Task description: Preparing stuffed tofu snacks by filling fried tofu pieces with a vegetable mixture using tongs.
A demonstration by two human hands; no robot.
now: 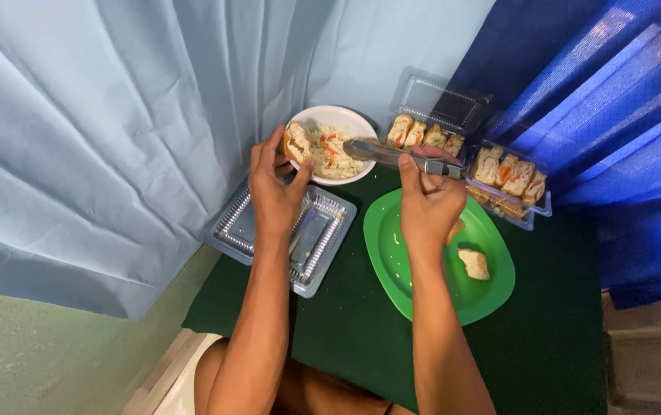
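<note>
My left hand (273,188) holds a small bread roll (296,143) at the left rim of a white bowl (361,127) filled with shredded salad with orange bits. My right hand (429,201) grips metal tongs (392,156), whose tips reach into the bowl's right side. Below my right hand lies a green oval plate (399,261) with a bread piece (474,263) on it and another partly hidden by the hand.
A clear plastic tray (330,223), empty, sits under my left wrist. Two clear plastic boxes of filled rolls (511,175) stand at the back right, one with its lid open. Dark green cloth covers the small table (545,338); light blue and dark blue curtains hang around it.
</note>
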